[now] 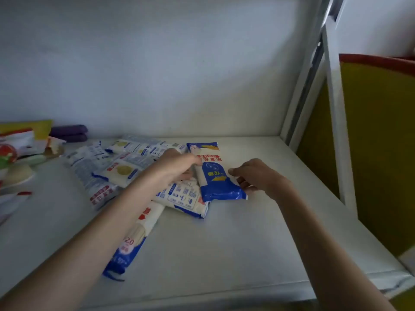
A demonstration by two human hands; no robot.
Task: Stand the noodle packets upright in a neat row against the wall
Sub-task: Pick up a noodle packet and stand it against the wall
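Left hand (pixel 177 163) is down on the left edge of the blue packet (pixel 215 176), fingertips out of sight, so its grip can't be told; right hand (pixel 256 176) curls round the right edge. The glossy, crinkled plastic packet lies flat on the white surface (pixel 224 243) near the wall (pixel 157 75), beside a blurred pile (pixel 125 167) of long white-and-blue packets, one partly hidden under the left forearm.

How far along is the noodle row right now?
Done: nothing, no packet stands against the wall. In hand: the left hand and right hand grip the blue packet, lying flat on the shelf. Left: standing it, then the scattered packets beside it.
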